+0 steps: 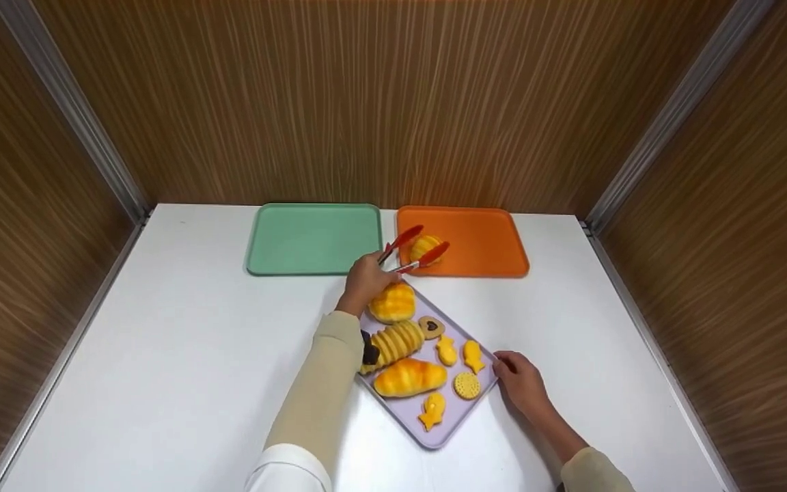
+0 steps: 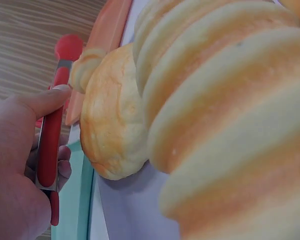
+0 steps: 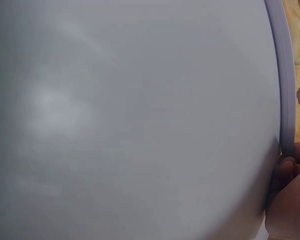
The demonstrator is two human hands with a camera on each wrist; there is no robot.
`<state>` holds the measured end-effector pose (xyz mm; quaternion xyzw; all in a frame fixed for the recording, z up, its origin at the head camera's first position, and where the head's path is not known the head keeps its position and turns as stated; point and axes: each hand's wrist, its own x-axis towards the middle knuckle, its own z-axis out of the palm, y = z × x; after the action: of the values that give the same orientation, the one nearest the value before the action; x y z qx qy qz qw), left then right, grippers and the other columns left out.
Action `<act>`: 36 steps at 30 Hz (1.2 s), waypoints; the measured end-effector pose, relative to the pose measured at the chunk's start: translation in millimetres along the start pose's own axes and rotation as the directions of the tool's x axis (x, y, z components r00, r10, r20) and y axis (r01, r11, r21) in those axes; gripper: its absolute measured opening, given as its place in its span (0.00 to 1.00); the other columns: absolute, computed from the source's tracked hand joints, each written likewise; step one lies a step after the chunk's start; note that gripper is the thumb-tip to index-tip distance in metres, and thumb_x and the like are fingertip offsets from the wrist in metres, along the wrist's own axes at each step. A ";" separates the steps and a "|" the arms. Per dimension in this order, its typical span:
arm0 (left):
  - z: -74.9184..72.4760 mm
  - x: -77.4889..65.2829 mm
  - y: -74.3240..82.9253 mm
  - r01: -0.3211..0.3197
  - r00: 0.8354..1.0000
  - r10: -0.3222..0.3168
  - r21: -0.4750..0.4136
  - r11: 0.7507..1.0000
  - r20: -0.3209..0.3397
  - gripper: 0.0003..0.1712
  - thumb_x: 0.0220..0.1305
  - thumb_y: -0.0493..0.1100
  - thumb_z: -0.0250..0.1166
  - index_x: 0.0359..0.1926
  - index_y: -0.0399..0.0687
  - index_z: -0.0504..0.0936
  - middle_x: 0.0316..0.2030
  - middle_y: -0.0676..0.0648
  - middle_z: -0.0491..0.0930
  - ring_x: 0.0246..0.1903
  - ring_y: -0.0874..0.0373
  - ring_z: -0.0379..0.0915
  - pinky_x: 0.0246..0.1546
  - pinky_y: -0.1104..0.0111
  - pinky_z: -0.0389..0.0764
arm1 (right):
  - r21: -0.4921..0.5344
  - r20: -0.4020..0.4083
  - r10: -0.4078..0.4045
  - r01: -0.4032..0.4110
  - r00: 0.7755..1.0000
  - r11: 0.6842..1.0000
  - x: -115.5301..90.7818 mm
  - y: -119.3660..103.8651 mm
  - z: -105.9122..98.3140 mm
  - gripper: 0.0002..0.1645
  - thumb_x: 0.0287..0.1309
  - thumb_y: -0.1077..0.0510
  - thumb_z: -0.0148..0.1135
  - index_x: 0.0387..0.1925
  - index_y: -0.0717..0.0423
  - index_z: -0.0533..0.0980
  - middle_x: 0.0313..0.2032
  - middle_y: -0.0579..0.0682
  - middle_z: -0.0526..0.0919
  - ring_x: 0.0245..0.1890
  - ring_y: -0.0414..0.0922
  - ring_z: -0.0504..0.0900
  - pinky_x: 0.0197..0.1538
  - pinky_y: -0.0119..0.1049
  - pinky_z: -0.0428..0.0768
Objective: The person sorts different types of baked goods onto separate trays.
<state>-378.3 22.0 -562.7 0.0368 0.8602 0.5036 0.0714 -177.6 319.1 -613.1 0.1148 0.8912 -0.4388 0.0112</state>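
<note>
My left hand (image 1: pixel 367 279) grips a pair of red-and-metal tongs (image 2: pixel 51 140). Their two red tips are spread on either side of a small ridged bread (image 1: pixel 425 247) on the orange tray (image 1: pixel 486 242). With my right hand (image 1: pixel 522 380) I pinch the right corner of a lilac tray (image 1: pixel 451 425), which lies turned at an angle. On it are a squarish bread (image 1: pixel 393 304) beneath the left hand, a long ridged bread (image 1: pixel 399 343), a smooth long roll (image 1: pixel 410 378), a heart-centred cookie (image 1: pixel 431 326), a round cracker (image 1: pixel 466 385) and three fish-shaped pieces (image 1: pixel 446 350).
A green tray (image 1: pixel 318 239) stands left of the orange one at the back of the white table (image 1: pixel 182 355). Wood-grain panels (image 1: pixel 366 102) enclose the table at the back and both sides. The left forearm crosses the lilac tray's left edge.
</note>
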 end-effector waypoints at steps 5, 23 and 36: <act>-4.9 -1.1 -3.2 -0.004 1.000 0.004 -0.007 1.000 -0.011 0.36 0.61 0.46 0.73 0.67 0.39 0.74 0.60 0.40 0.79 0.51 0.50 0.74 0.64 0.57 0.73 | -0.013 -0.016 -0.023 0.023 1.000 1.000 0.3 0.4 0.4 0.17 0.72 0.59 0.55 0.57 0.62 0.78 0.54 0.59 0.81 0.54 0.53 0.77 0.63 0.52 0.74; -27.7 -30.4 -28.9 -0.095 0.995 0.094 -0.053 0.994 -0.017 0.34 0.59 0.41 0.74 0.65 0.39 0.76 0.60 0.38 0.80 0.58 0.44 0.76 0.61 0.54 0.75 | -0.005 -0.007 -0.020 0.020 1.000 1.000 2.5 1.6 0.6 0.17 0.72 0.59 0.56 0.57 0.61 0.77 0.56 0.59 0.80 0.56 0.54 0.76 0.66 0.53 0.72; -41.4 -75.7 -50.2 -0.137 0.991 0.137 0.009 0.991 -0.005 0.38 0.54 0.43 0.77 0.66 0.44 0.76 0.58 0.39 0.80 0.56 0.46 0.75 0.62 0.52 0.73 | -0.008 -0.025 -0.042 0.042 0.999 0.999 1.2 2.0 1.1 0.17 0.72 0.60 0.56 0.56 0.63 0.78 0.54 0.59 0.82 0.55 0.54 0.77 0.63 0.52 0.74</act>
<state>-309.9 -48.5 -580.0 0.0945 0.8580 0.5038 0.0341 -178.5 319.7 -615.4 0.1015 0.8950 -0.4343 -0.0088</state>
